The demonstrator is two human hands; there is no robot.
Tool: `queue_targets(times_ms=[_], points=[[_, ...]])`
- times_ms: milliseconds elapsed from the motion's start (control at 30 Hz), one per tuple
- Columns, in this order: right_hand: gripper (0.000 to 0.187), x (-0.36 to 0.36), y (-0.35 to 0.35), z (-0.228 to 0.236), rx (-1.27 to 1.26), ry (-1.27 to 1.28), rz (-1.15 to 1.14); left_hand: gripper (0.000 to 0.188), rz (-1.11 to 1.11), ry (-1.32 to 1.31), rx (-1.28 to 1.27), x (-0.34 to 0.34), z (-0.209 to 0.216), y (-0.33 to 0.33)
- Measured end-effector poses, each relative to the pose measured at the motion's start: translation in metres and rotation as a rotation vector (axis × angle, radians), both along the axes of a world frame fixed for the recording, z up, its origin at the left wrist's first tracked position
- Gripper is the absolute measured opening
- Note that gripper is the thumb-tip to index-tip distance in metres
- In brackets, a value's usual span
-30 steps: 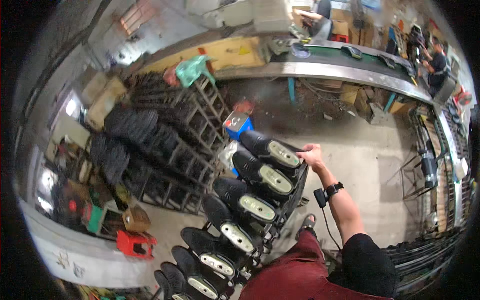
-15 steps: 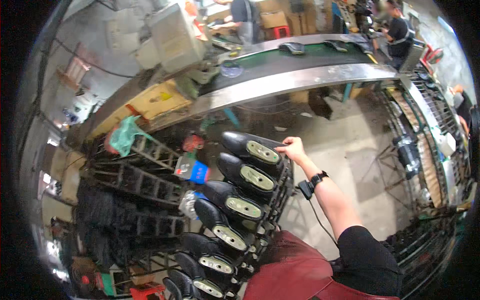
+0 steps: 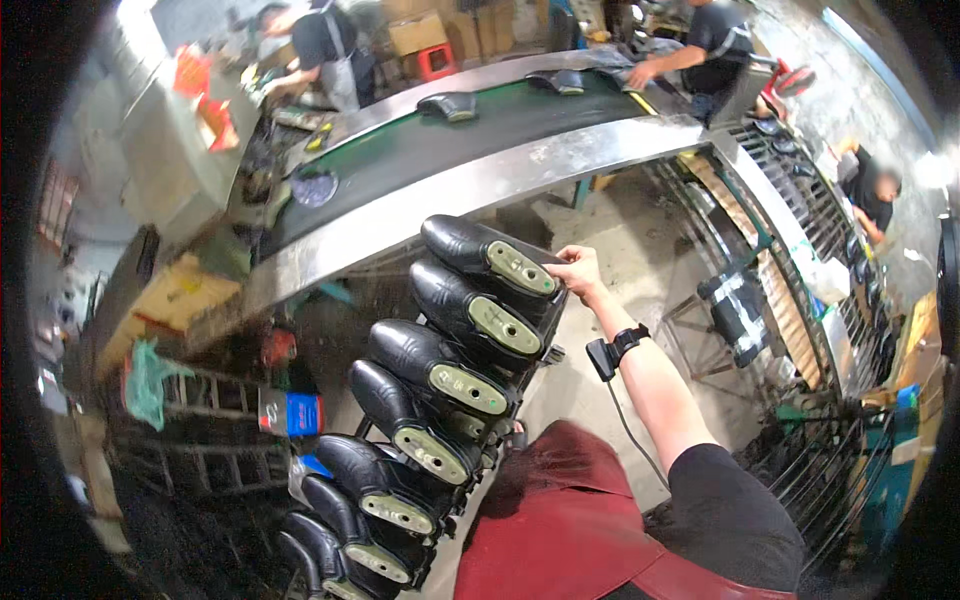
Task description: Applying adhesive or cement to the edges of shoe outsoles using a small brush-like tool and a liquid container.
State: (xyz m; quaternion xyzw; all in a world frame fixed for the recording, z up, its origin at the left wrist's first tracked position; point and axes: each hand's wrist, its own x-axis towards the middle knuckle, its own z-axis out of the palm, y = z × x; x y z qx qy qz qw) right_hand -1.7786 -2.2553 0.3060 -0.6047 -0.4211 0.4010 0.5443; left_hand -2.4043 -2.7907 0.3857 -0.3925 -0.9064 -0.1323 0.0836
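Nearer the conveyor; black shoes

A loose black sleeve sits at 4 o'clock, short and plain, its hem toward 11 o'clock. The right hand is bare. At 3 to 4 o'clock a black strap circles the wrist, with a small black box on its 8 o'clock side. A thin dark cable curves from the box toward 5 o'clock. Between 5 and 6 o'clock spreads a dark red apron, seamed, with a smooth red band near 5 o'clock.
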Motion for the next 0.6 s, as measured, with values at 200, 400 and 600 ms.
queue_targets(times_ms=[200, 400, 600], points=[[0.026, 0.14, 0.037, 0.006, 0.007, 0.023, -0.153, 0.052, -0.18, 0.003, 0.115, 0.067, 0.006, 0.182], [0.039, 0.285, 0.071, 0.002, 0.012, 0.05, -0.266, 0.052, -0.32, -0.012, 0.209, 0.188, 0.011, 0.334], [0.04, 0.417, 0.097, 0.032, -0.054, 0.091, -0.332, 0.052, -0.437, -0.026, 0.257, 0.319, 0.044, 0.458]])
